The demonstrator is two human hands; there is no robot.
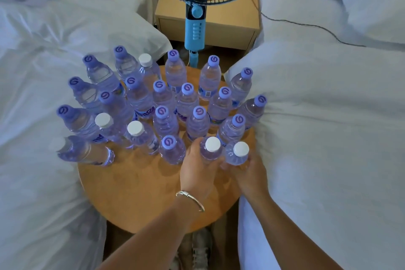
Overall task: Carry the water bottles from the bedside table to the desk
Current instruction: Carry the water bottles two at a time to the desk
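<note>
Both hands gripped white-capped water bottles at the counter's (122, 195) near right edge: left hand (197, 173) curled round one bottle (211, 151), right hand (247, 175) round another (237, 155).

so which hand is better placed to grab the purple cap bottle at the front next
Left. The left hand already grips a white-capped bottle directly beside the purple-capped bottle, though it is occupied. The right hand holds another white-capped bottle farther away.
</note>
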